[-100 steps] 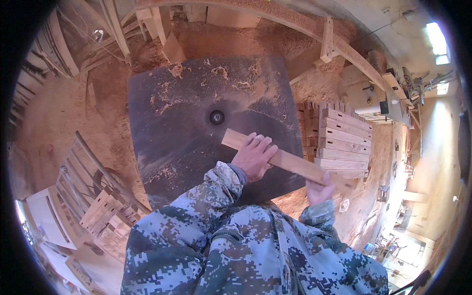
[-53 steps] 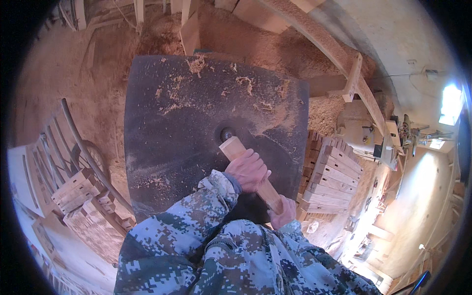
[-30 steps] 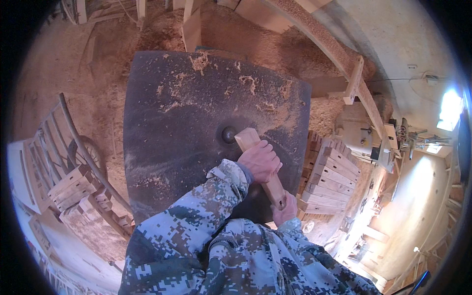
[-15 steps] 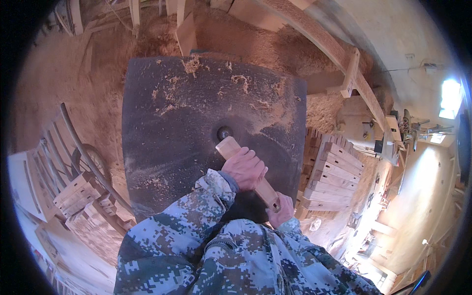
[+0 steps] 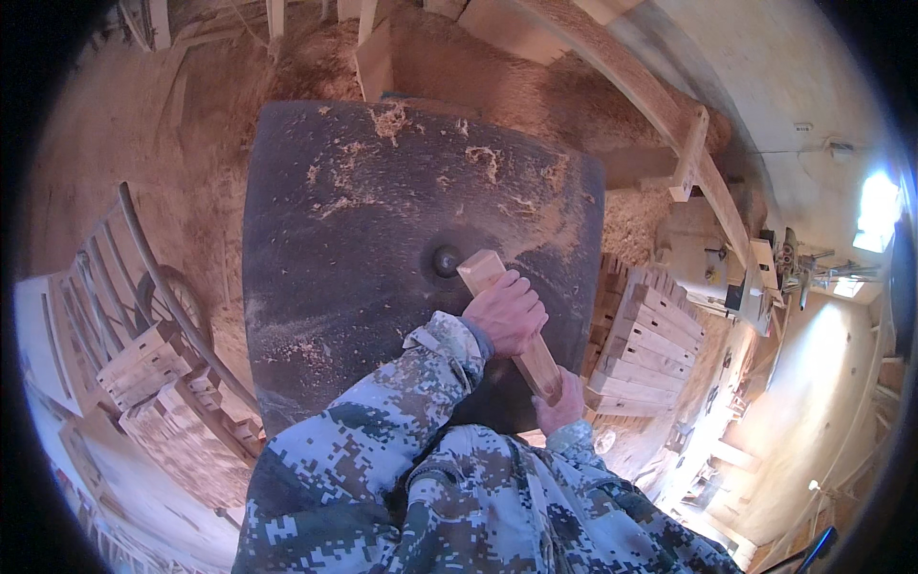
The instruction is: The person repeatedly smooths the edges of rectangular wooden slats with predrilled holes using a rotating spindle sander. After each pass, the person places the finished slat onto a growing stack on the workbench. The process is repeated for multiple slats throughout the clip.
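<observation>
Your left hand (image 5: 507, 314) and right hand (image 5: 561, 402) grip a wooden block (image 5: 483, 271) between the spindle (image 5: 446, 260) and near right corner of the table (image 5: 335, 244); slackened hold could let a spinning spindle snatch it.

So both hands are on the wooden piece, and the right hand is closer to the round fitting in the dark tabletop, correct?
Not quite: the head view shows the left hand closer to the round fitting in the dark tabletop, with the right hand farther back. Both are on the wooden piece, as you say.
</observation>
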A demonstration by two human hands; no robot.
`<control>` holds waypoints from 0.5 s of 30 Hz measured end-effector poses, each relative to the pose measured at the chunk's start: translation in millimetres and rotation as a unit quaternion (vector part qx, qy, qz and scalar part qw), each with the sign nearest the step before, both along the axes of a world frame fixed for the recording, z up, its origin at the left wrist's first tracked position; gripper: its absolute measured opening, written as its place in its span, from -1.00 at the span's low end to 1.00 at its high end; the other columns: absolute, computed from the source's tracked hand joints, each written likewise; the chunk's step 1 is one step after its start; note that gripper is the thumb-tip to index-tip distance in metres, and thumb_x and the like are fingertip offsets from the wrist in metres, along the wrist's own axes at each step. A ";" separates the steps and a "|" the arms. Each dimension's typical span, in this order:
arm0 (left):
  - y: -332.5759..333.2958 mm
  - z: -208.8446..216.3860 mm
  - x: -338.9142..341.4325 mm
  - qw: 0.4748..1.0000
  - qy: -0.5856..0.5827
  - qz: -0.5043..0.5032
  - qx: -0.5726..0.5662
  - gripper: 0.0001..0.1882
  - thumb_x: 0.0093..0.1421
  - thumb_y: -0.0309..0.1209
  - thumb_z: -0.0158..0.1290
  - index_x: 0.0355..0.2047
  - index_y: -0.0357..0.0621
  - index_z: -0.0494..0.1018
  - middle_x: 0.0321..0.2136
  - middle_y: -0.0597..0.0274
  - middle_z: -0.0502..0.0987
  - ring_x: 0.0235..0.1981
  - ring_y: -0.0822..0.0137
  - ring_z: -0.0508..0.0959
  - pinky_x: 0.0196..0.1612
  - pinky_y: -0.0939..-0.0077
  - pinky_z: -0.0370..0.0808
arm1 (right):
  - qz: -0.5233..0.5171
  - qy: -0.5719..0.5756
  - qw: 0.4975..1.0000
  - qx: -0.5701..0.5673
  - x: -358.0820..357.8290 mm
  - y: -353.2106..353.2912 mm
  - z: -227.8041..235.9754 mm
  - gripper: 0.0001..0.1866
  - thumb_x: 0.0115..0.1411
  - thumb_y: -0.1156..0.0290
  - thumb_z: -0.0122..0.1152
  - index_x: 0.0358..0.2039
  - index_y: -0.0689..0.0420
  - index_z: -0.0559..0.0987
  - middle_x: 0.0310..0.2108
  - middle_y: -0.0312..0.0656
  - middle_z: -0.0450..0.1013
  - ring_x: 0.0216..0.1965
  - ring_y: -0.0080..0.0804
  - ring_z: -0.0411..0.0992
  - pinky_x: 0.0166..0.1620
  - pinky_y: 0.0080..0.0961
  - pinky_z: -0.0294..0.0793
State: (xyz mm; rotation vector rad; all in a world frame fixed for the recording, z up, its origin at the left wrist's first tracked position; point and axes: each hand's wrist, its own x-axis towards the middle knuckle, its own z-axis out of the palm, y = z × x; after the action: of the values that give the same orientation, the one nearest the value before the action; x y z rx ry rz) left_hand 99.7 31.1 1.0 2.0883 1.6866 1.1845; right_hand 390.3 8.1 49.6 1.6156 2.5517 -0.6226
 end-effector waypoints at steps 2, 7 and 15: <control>1.2 -1.9 -1.9 1.000 0.010 0.016 0.014 -0.81 0.26 -0.26 0.13 -0.47 -0.02 0.52 -0.48 0.27 0.50 -0.27 0.20 0.50 0.07 0.24 0.39 | -0.006 0.006 1.000 0.009 -7.3 -4.1 -4.1 -0.23 -0.13 0.46 0.51 0.17 0.19 0.46 0.01 0.08 0.47 0.06 0.15 0.42 0.15 -0.06 0.46; -3.0 -1.3 -5.5 0.999 -0.035 0.018 0.003 -0.81 0.25 -0.28 0.14 -0.49 -0.01 0.49 -0.49 0.29 0.49 -0.28 0.21 0.50 0.04 0.27 0.40 | 0.000 -0.007 1.000 0.024 -19.0 -9.5 0.8 -0.24 -0.16 0.50 0.51 0.14 0.19 0.48 -0.06 0.05 0.50 0.02 0.13 0.45 0.11 -0.05 0.47; -31.8 -0.4 -8.3 0.998 -0.038 0.040 0.002 -0.85 0.19 -0.33 0.21 -0.46 -0.03 0.49 -0.53 0.25 0.48 -0.34 0.17 0.52 0.03 0.23 0.47 | 0.014 0.014 1.000 -0.005 -25.0 -17.1 9.0 -0.21 -0.21 0.48 0.57 0.13 0.18 0.51 -0.04 0.04 0.51 0.03 0.12 0.47 0.13 -0.08 0.49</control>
State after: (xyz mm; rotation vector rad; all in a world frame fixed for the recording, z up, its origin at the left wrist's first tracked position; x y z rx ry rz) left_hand 91.4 -0.6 0.6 1.9684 1.7485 1.2760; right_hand 365.3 -9.0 58.7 1.5748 2.5818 -0.6599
